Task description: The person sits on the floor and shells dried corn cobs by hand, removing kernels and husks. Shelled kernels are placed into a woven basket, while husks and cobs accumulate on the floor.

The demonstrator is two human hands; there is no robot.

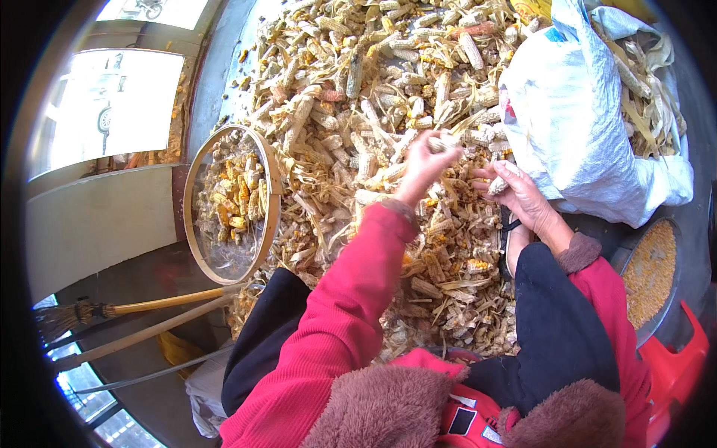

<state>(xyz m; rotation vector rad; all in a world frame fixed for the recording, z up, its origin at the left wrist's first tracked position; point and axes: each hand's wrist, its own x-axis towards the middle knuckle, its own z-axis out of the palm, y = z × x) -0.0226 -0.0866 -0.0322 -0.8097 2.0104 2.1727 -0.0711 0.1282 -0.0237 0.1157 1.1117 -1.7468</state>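
Note:
My left hand, slightly blurred, grips a pale corn cob above a wide heap of cobs and dry husks. To its right, my right hand has its fingers around a short whitish cob piece. The two hands are apart. Below them lie broken cobs and husk scraps, among them a piece with yellow kernels still on it. A few reddish cobs show farther up the heap.
A round wooden-rimmed sieve at left has yellow cobs within its ring. At right are a white woven sack of husks, a basin of loose kernels and a red plastic stool. A broom and poles lie lower left.

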